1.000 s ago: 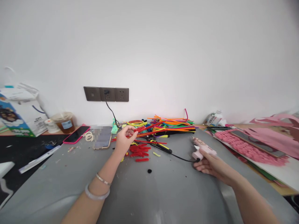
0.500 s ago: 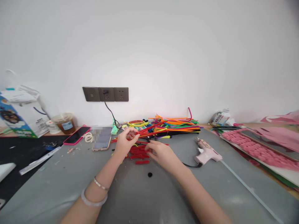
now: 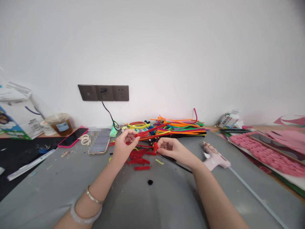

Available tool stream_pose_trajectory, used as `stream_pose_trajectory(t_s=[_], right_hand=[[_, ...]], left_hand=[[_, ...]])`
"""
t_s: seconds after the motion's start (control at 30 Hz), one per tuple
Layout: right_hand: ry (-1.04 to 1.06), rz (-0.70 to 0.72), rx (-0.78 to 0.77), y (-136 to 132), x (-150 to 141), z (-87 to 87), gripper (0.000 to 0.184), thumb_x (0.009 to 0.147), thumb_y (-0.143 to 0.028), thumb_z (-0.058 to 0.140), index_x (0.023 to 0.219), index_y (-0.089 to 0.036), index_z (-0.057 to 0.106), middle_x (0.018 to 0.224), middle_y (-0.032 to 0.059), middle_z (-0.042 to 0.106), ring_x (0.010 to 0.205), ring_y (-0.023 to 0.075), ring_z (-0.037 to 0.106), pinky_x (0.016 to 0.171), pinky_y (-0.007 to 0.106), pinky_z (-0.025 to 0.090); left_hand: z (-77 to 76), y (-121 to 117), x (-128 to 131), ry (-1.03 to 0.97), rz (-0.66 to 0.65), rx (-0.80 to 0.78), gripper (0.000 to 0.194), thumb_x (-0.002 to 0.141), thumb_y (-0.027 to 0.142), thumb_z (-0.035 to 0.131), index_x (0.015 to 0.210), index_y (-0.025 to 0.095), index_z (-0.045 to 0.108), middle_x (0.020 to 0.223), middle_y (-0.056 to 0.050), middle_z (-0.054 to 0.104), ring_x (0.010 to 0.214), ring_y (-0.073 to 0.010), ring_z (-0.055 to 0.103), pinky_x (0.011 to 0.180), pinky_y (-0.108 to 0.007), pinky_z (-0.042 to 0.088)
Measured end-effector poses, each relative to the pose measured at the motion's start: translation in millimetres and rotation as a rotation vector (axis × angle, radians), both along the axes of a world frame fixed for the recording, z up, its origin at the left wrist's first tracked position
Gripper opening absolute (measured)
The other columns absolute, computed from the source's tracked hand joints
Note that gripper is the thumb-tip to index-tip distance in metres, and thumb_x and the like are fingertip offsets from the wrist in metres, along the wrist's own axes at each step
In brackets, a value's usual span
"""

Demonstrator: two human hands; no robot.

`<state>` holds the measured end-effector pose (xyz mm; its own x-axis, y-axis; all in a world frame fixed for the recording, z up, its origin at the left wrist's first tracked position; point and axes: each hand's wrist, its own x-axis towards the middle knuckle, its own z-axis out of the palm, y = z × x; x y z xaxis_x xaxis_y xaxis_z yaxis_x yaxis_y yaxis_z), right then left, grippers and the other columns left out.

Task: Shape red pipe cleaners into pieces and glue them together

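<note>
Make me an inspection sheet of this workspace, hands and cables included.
Surface: smooth grey tabletop, small round black scrap on it.
Job's things: short red fuzzy strips, heaped; long multicoloured fuzzy stems, piled; pink plastic glue gun, lying flat.
Clutter: pink-cased rectangular phone; clear plastic lidded cup.
Grips: left hand pinches red fuzzy piece; right hand, red fuzzy strip.
Cables: thin black cord plugged into dark wall socket.
Surroundings: plain white wall.

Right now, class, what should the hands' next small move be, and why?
Probably bring the right hand toward the left hand: each appears to pinch red fuzzy wire, a gap separates them, and the pink glue gun lies free of both.
</note>
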<state>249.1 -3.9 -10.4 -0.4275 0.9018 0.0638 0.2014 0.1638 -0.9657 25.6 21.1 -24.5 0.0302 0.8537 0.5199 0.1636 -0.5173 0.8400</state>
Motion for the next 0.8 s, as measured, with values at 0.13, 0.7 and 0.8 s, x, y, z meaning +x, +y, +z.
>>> stream_pose_trajectory(t_s=[0.13, 0.7, 0.8], right_hand=[[0.173, 0.066, -0.052, -3.2, 4.6, 9.4, 0.023, 0.083, -0.034, 0.070, 0.075, -0.019, 0.055, 0.093, 0.0051, 0.070, 0.080, 0.0144, 0.058, 0.073, 0.026, 0.043], [0.553, -0.204, -0.250, 4.9, 6.6, 4.1, 0.026, 0.065, -0.034, 0.086, 0.077, -0.019, 0.068, 0.078, -0.0003, 0.067, 0.063, 0.0087, 0.056, 0.061, 0.020, 0.047], [0.635, -0.187, -0.182, 3.4, 7.7, 8.1, 0.028, 0.063, -0.038, 0.085, 0.078, -0.022, 0.067, 0.073, -0.0012, 0.060, 0.062, 0.0108, 0.051, 0.057, 0.023, 0.046]], left_hand=[[-0.5, -0.6, 0.9, 0.025, -0.005, -0.003, 0.010, 0.079, 0.026, 0.066, 0.085, 0.019, 0.061, 0.078, 0.000, 0.062, 0.063, -0.0105, 0.056, 0.058, -0.021, 0.048], [-3.1, -1.2, 0.7, 0.015, -0.061, -0.028, 0.011, 0.080, 0.027, 0.067, 0.086, 0.020, 0.062, 0.079, 0.000, 0.061, 0.065, -0.0113, 0.057, 0.060, -0.022, 0.050], [-3.6, -0.9, 0.1, 0.030, -0.063, -0.032, 0.011, 0.081, 0.027, 0.066, 0.087, 0.020, 0.062, 0.079, -0.001, 0.061, 0.066, -0.0119, 0.056, 0.061, -0.022, 0.050]])
